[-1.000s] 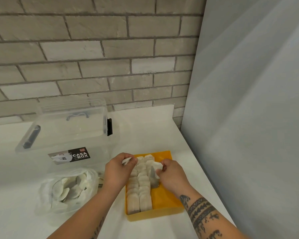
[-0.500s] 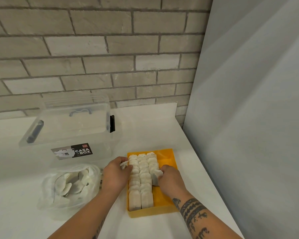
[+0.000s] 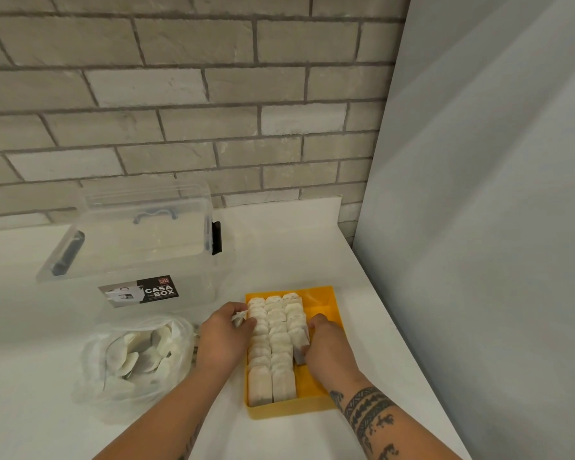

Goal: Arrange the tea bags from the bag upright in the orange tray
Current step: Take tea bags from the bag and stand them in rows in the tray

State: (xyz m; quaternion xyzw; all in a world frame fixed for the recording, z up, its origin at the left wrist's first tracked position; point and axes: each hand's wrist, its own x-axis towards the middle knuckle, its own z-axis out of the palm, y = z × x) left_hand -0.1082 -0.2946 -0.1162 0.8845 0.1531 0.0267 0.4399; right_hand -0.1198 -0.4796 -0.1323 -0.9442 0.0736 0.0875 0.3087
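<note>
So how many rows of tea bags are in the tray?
3: a left row, a middle row, and a shorter right row beside the right hand. Hands may hide parts.

Orange tray (image 3: 289, 411) reads yellow-orange, bright against the white counter (image 3: 279, 244). The tea bags (image 3: 273, 327) in it are cream, with a grey-brown tint low on the nearest ones. Left, the bag (image 3: 93, 376) is clear plastic, pale shapes showing through. Far left, the box (image 3: 140, 247) is see-through, with a black latch (image 3: 216, 237) and a black-and-white label (image 3: 140, 291). The wall (image 3: 180, 94) is grey-beige brick with darker grey joints; the panel (image 3: 478, 227) on the right is pale grey. Black banded tattoo (image 3: 365, 410) on my right forearm.
</note>
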